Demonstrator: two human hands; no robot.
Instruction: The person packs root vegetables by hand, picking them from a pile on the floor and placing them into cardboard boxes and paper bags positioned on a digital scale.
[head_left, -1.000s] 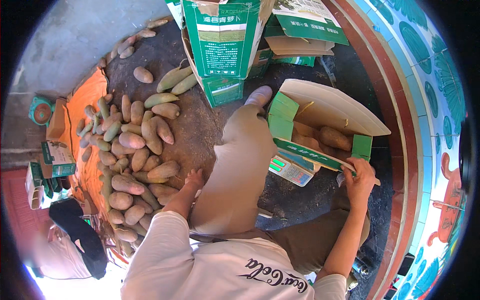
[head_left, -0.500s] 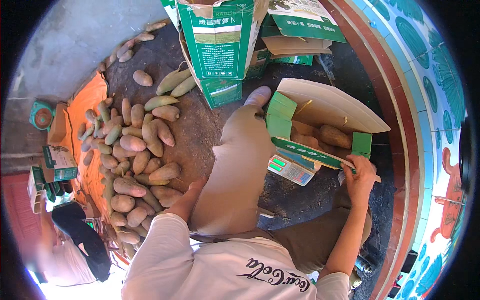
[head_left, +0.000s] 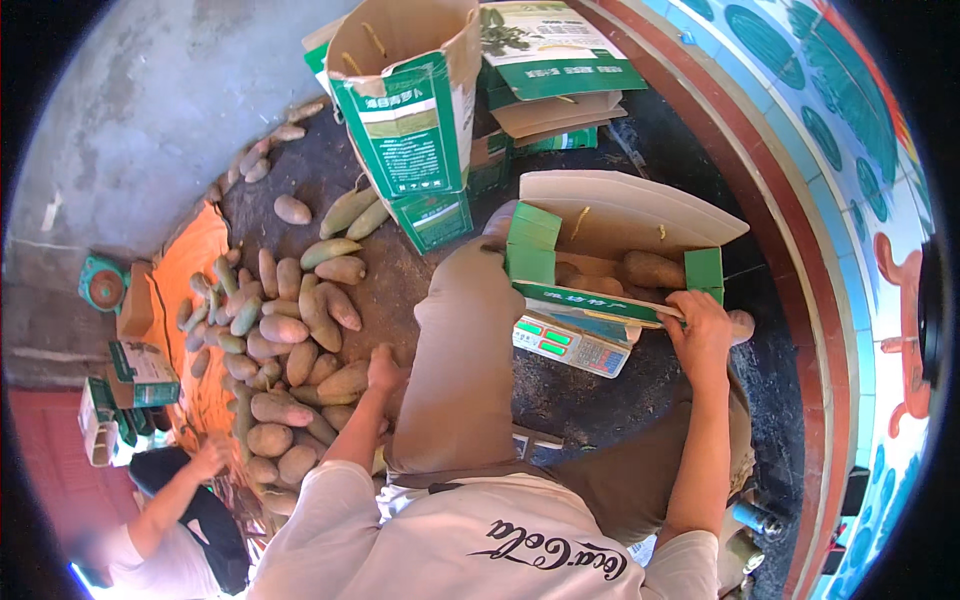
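Note:
My right hand (head_left: 700, 328) pinches the near edge of an open carton (head_left: 590, 300), green outside and bare cardboard inside, by its right corner. Several radishes (head_left: 652, 270) lie in this box. Under its near side shows a digital scale (head_left: 570, 345) with green-lit displays and a keypad. To the left, my left hand (head_left: 386, 370) hangs low beside a heap of soil-dusted, brown and greenish radishes (head_left: 300, 362). Its fingers are too small and partly hidden to tell whether they hold anything.
A tall open green carton (head_left: 405, 125) stands ahead, flattened cartons (head_left: 560, 60) behind it. Orange sheeting (head_left: 185, 260) edges the heap. Another person (head_left: 165, 540) reaches toward the heap at lower left. A tiled wall (head_left: 800, 150) curves along the right.
My view has shifted, so the boxes sit further left. My left hand has come away from the heap toward my knee. The other person's arm now reaches out. My right hand stays on the carton.

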